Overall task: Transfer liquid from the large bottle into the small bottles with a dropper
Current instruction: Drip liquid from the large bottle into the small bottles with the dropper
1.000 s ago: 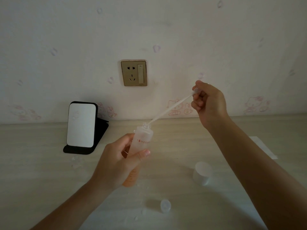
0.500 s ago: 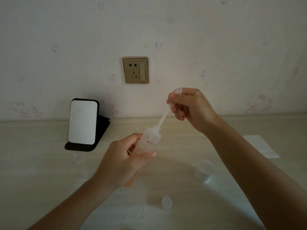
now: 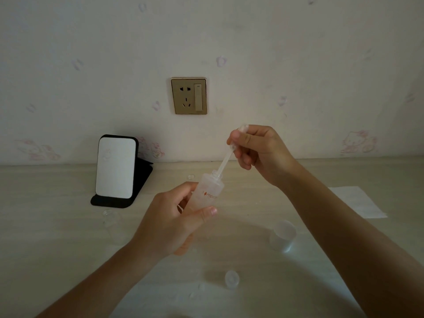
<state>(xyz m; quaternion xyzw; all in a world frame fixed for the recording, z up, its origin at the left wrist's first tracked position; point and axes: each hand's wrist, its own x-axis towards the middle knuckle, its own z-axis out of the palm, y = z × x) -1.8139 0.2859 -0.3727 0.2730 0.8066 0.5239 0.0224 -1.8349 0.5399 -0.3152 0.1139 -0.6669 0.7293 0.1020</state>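
1. Near the front edge of the pale wood-grain table [image 3: 46,237], right of centre: a small clear container [image 3: 232,278], standing alone; too small to tell more.
2. Farther in, toward the right edge: a frosted cap [image 3: 283,235], lying on its side, well apart from both hands.
3. Over the middle of the table: left hand [image 3: 174,223], fingers and thumb curled round the large bottle [image 3: 207,196]. Frosted, orange lettering, orange liquid in the low end, tilted with the open neck up and away to the right. Cannot tell whether its base touches the table.
4. Left of that hand: a second clear container [image 3: 109,213], faint against the wood, just in front of the black stand.
5. By the right edge: a white paper sheet [image 3: 358,203], lying flat.
6. Above the bottle: clear dropper [image 3: 226,154], slanted, tip inside the neck. Bulb pinched between thumb and forefinger of the right hand [image 3: 259,150], other fingers curled.
7. Near the back edge, behind the bottle: a tiny clear piece [image 3: 191,177].
8. Toward the back left: a white panel [image 3: 115,167] propped on a black folding stand [image 3: 142,180].
9. On the wall: a gold socket plate [image 3: 188,95].
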